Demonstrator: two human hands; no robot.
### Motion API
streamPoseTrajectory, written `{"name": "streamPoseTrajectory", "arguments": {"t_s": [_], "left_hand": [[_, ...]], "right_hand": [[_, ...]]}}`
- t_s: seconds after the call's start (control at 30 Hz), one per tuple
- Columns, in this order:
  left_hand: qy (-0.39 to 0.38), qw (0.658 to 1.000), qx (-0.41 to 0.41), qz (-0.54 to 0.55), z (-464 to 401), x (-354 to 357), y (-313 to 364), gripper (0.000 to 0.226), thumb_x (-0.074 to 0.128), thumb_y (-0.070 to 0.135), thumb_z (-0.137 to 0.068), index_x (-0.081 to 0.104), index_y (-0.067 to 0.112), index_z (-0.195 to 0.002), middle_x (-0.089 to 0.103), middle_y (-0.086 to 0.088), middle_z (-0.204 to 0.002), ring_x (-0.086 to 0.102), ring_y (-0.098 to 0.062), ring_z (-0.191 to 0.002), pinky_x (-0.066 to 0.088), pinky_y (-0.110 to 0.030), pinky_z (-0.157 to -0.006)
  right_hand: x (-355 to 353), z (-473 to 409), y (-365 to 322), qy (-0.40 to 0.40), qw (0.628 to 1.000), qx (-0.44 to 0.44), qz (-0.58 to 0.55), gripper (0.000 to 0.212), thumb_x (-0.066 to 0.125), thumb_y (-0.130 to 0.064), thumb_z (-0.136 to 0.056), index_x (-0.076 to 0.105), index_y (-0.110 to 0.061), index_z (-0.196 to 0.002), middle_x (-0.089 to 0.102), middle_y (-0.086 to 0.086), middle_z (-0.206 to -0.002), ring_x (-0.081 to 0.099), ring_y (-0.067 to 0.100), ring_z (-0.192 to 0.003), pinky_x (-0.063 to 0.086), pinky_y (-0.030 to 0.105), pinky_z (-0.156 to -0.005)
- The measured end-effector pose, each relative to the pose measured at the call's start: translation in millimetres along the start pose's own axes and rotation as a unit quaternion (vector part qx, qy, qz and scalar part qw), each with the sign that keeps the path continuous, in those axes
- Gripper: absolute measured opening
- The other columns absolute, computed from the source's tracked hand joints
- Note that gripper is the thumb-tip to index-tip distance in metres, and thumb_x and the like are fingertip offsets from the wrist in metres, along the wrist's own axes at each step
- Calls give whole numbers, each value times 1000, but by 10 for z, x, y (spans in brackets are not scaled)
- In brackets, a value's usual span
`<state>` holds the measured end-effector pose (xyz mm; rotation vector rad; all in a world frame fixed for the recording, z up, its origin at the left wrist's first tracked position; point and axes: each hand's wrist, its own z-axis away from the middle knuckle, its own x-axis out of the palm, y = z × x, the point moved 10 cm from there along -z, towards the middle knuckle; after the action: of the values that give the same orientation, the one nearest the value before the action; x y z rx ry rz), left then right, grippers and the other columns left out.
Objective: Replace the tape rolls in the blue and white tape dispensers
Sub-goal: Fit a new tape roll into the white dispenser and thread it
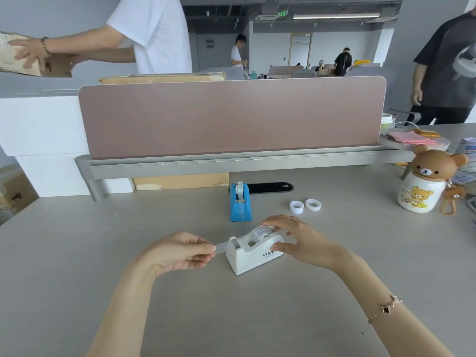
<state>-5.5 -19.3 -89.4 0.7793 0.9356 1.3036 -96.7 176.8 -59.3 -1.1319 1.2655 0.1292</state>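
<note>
Low in the frame's centre, white tape dispenser sat on the grey desk, right hand curled round its rear and tape roll, left hand pinched the pulled tape end, blue tape dispenser stood just above, two loose tape rolls right of it
</note>
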Motion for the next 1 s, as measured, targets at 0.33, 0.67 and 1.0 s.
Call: {"name": "streamPoseTrajectory", "arguments": {"t_s": [0.33, 0.67, 1.0], "left_hand": [[3, 1000, -17, -23, -75, 90, -115, 6, 66, 8, -86, 68, 6, -80, 70, 1, -66, 65, -3, -58, 55, -16, -60], [-15, 995, -12, -101, -124, 294, -132, 5, 69, 15, -84, 69, 12, -81, 72, 5, -71, 65, -1, -60, 54, -14, -60], [-33, 978, -32, -202, -165, 388, -176, 7, 68, 21, -84, 67, 19, -78, 72, 7, -76, 65, 2, -57, 41, -10, -47]], "right_hand": [[-18, 10, -22, 4, 1000, -1, 0, 46, 64, -18, -88, 50, -34, -128, 49, -22, -124, 43, 1, -115, 31, 14, -94], [-18, 32, 40, 6, 1000, 17, -23, 52, 57, -17, -92, 43, -40, -137, 43, -28, -139, 38, -5, -124, 32, 11, -98], [-12, 21, 110, 16, 999, 20, -19, 51, 59, -18, -93, 44, -37, -137, 51, -22, -132, 45, -17, -108, 32, -3, -87]]}}
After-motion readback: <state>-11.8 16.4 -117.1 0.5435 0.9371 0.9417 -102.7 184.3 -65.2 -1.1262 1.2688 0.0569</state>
